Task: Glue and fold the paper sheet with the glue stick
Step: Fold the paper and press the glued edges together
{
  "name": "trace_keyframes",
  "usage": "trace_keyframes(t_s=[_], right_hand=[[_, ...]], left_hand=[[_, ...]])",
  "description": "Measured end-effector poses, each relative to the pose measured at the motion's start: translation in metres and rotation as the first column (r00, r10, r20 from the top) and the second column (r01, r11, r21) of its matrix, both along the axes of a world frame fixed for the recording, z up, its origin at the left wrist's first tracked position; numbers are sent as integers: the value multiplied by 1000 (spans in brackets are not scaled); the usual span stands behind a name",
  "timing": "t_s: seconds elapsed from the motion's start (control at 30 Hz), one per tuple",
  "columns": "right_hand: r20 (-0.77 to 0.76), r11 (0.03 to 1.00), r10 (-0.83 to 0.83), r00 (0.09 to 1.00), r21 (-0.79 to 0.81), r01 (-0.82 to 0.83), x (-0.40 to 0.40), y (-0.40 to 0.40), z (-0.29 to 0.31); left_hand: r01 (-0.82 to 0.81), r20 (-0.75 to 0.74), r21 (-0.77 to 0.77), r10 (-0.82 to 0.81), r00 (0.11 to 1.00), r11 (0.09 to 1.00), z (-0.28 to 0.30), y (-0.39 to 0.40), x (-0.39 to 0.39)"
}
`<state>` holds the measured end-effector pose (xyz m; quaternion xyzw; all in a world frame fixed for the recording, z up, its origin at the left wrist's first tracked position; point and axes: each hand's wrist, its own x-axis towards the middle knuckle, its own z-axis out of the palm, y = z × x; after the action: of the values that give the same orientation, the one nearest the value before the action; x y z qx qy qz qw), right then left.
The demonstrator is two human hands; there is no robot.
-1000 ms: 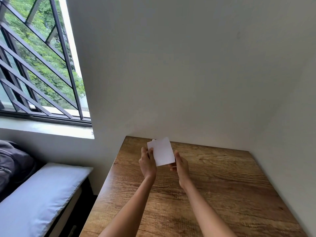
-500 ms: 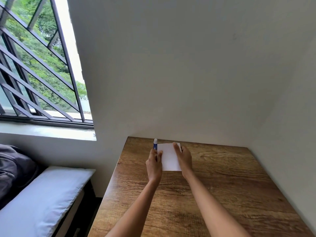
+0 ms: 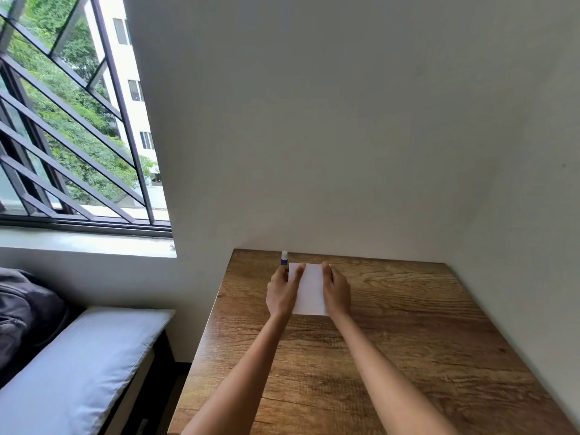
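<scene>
your left hand (image 3: 282, 291) and right hand (image 3: 336, 291) press flat, fingers straight, on the folded white paper sheet (image 3: 309, 288) at mid-frame on the wooden worktop (image 3: 408, 340). the blue-and-white glue stick (image 3: 284, 257) stands just above. you seem to be creasing; next, press the glued fold firm.

Paper sheet (image 3: 309, 287) lies flat on the table (image 3: 408, 340) near its far edge, left hand (image 3: 282, 293) on its left side, right hand (image 3: 336, 291) on its right. Glue stick (image 3: 284, 257) stands upright just behind the left hand, by the wall (image 3: 345, 136).
</scene>
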<state>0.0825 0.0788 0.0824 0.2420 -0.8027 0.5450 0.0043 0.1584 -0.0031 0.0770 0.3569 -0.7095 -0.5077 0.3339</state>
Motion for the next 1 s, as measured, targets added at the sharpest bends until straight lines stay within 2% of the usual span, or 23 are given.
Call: trace_keyframes(t_s=[0.1, 0.2, 0.23, 0.33, 0.4, 0.57, 0.67, 0.73, 0.83, 1.0], right_hand=[[21, 999, -38, 999, -10, 39, 5, 2, -2], [176, 986, -111, 978, -108, 131, 7, 4, 0], [191, 986, -97, 977, -113, 120, 7, 5, 1], [149, 998, 52, 988, -44, -46, 12, 7, 1], [195, 993, 118, 974, -49, -111, 17, 8, -3], [143, 996, 64, 988, -71, -54, 30, 9, -19], [139, 988, 18, 990, -156, 4, 38, 8, -20], [185, 986, 89, 979, -153, -61, 43, 10, -20], [347, 969, 235, 908, -154, -192, 50, 19, -30], [389, 974, 218, 895, -151, -171, 51, 37, -39]], left_hand=[[-10, 12, -69, 11, 1000, 998, 3, 1, 0], [-62, -40, -54, 60, 997, 997, 0, 7, 1], [-84, -57, -42, 82, 995, 996, 0, 8, 3], [-136, -96, -50, 131, 987, 989, -1, 11, 9], [-166, -112, -61, 158, 981, 984, 2, 10, 13], [-201, -75, -107, 193, 978, 974, -2, 2, 21], [-202, -76, -89, 196, 978, 975, -7, -2, 24], [-210, -84, -61, 205, 975, 976, -8, -3, 25], [-215, -87, -37, 211, 974, 976, -8, -4, 26], [-193, -89, -37, 189, 978, 980, -11, -3, 31]])
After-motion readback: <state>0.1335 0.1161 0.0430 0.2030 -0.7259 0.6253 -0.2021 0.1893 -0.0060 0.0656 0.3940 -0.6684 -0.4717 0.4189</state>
